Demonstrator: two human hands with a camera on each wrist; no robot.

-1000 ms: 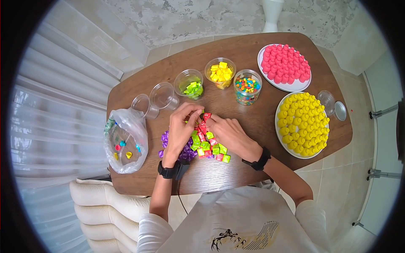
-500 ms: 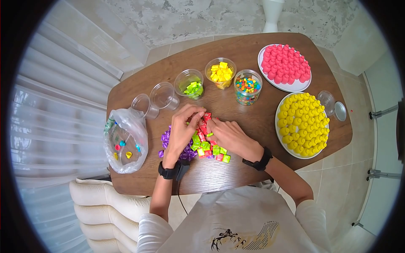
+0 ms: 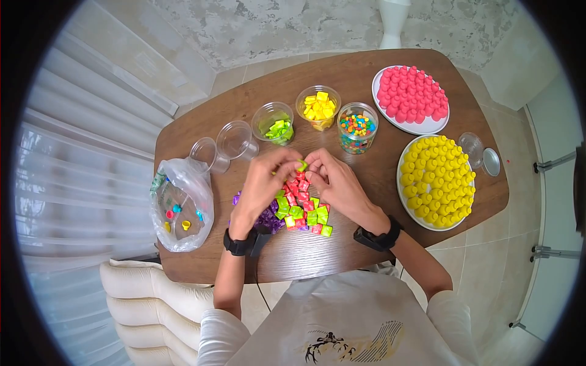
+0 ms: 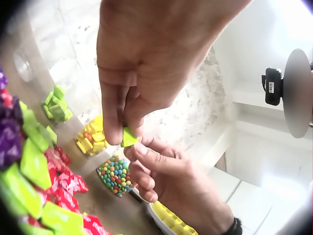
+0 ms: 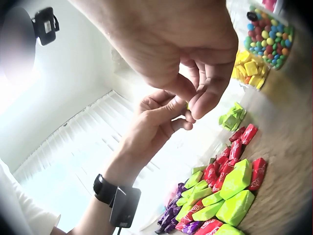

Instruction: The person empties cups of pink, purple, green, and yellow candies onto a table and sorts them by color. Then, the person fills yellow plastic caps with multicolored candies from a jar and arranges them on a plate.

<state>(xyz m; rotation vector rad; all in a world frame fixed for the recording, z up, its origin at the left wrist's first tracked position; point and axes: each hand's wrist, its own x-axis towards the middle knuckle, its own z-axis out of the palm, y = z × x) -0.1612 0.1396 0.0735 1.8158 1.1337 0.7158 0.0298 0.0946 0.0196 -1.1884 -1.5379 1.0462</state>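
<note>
Clock centred on the sweet pile, 12 straight away from the person.

Left hand (image 3: pixel 264 182): thumb and fingertips pinch a green wrapped sweet (image 3: pixel 301 165). Right hand (image 3: pixel 337 184): thumb and fingers pinch the same piece from the other side. Neither is released or clenched. Sweet is up off the table (image 3: pixel 213 262), over the pile's 12 edge. Fingertip-only grip looks right for something that small: fine control from both sides, other pieces not in the way.

Below the hands: red and green sweets (image 3: pixel 295 211) mixed together, purple sweets (image 3: pixel 268 219) against them at 9, partly behind the left forearm. Pile sits between the forearms, presumably for short reach.

Farther out, an arc of tubs, probably placed to leave elbow room:
- 10 and 11: two clear cups (image 3: pixel 234 122).
- Just before 12: green-piece cup (image 3: pixel 273 103).
- Between 12 and 1: yellow-piece cup (image 3: pixel 318 86).
- Past 1: jar (image 3: pixel 356 145) of multicoloured sweets. Walls likely keep the small stuff from rolling.

Outer ring: pink-piece plate (image 3: pixel 421 129) between 1 and 2, yellow-piece plate (image 3: pixel 421 220) near 3, plastic bag (image 3: pixel 183 242) at 9, mouth open, a few small coloured pieces inside.
</note>
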